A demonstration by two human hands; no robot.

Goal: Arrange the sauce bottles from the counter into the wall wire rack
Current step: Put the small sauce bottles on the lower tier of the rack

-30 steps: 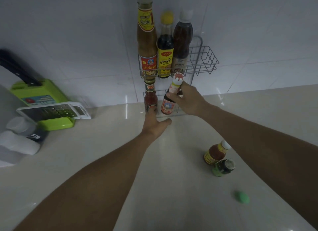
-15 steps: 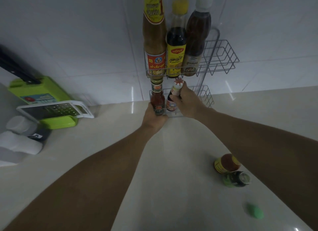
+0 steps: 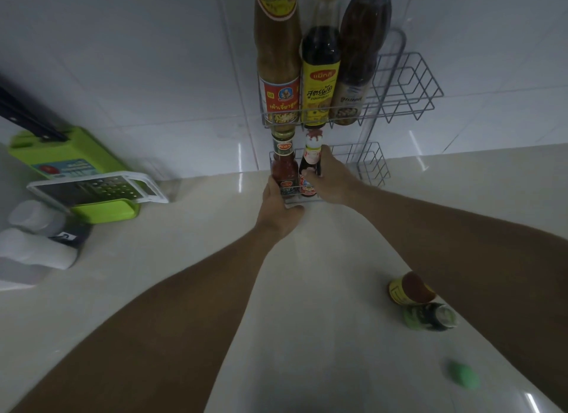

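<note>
A grey wall wire rack (image 3: 408, 86) has two tiers. Its upper tier holds three tall bottles: a brown sauce with a red label (image 3: 278, 62), a dark sauce with a yellow label (image 3: 320, 74) and a dark brown one (image 3: 358, 59). In the lower tier stand a red chilli sauce bottle (image 3: 284, 169) and a small dark bottle with a red and white cap (image 3: 311, 159). My right hand (image 3: 333, 180) grips the small dark bottle inside the lower basket. My left hand (image 3: 278, 211) holds the lower basket's front left corner, beside the chilli bottle.
On the counter at right stand a yellow-labelled sauce bottle (image 3: 410, 288) and a green-labelled dark bottle (image 3: 430, 315), with a green blob (image 3: 462, 379) nearer me. A green grater box (image 3: 76, 179) and white containers (image 3: 37, 243) sit at left.
The right hand has lowered the small dark bottle fully into the lower basket next to the chilli bottle. The left hand moved up to the basket's front. The camera came closer.
</note>
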